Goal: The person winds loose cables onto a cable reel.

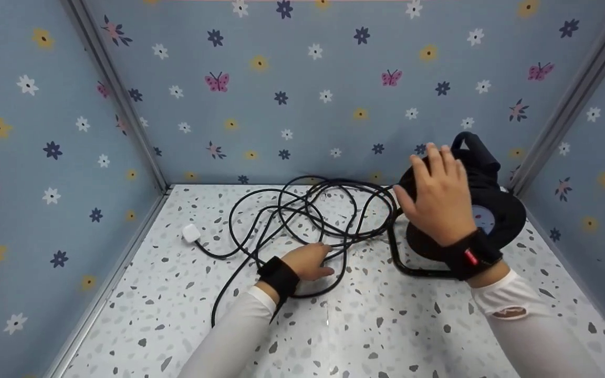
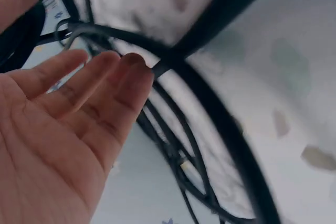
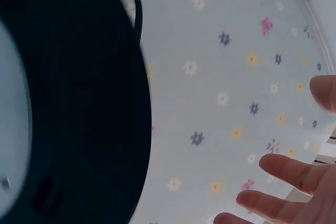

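Observation:
A black cable (image 1: 329, 231) lies in loose tangled loops on the speckled surface, ending at the left in a white plug (image 1: 191, 233). The left hand (image 1: 308, 261) is low over the loops, thumb apart; in the left wrist view the fingers of this hand (image 2: 79, 114) are nearly straight beside the cable (image 2: 220, 108), and whether they touch it cannot be told. On the right stands a black cable reel (image 1: 512, 215) with a pale centre. The right hand (image 1: 439, 202) is raised in front of it, fingers spread; in the right wrist view that hand (image 3: 299, 187) is apart from the reel (image 3: 89, 98).
Blue panels with flowers and butterflies (image 1: 292, 94) enclose the speckled surface (image 1: 376, 325) at the back, left and right, with metal strips at the corners. The reel's black tube frame (image 1: 423, 272) rests on the surface, and its handle (image 1: 478, 151) rises near the back panel.

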The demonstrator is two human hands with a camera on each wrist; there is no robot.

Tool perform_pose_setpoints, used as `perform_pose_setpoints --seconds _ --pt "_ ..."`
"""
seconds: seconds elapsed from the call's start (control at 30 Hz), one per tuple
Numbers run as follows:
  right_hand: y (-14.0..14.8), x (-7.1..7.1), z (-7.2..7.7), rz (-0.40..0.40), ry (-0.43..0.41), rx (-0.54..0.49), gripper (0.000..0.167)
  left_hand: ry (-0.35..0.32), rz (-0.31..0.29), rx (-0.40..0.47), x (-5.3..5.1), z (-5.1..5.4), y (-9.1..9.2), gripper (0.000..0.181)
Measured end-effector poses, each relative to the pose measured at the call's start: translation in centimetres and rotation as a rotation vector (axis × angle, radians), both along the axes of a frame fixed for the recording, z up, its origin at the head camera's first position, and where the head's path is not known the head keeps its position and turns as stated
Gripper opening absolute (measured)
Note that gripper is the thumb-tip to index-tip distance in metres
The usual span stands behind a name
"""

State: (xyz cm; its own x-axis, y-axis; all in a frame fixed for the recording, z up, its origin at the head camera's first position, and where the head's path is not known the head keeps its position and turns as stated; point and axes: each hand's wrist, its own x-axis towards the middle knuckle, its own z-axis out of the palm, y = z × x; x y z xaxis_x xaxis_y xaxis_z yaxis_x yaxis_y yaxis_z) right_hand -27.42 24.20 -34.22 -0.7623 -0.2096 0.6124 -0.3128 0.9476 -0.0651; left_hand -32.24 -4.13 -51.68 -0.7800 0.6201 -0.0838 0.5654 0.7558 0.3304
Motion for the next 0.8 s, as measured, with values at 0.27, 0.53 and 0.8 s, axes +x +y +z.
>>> perform_pose_setpoints --seconds 0.27,0.53,0.8 --pt "4.6 -2.3 5.1 -0.230 -0.179 0.009 0.062 -0.016 0.068 -0.018 0.2 -0.4 0.6 0.009" --pt "8.6 -5.0 7.3 -0.275 -0.536 0.012 0.066 -0.064 0.059 -0.016 1.0 0.8 -0.3 0.017" --pt "10.4 -6.7 6.9 -0.229 -0.667 -0.106 0.074 -0.137 0.021 0.142 0.3 1.4 -2.7 0.020"
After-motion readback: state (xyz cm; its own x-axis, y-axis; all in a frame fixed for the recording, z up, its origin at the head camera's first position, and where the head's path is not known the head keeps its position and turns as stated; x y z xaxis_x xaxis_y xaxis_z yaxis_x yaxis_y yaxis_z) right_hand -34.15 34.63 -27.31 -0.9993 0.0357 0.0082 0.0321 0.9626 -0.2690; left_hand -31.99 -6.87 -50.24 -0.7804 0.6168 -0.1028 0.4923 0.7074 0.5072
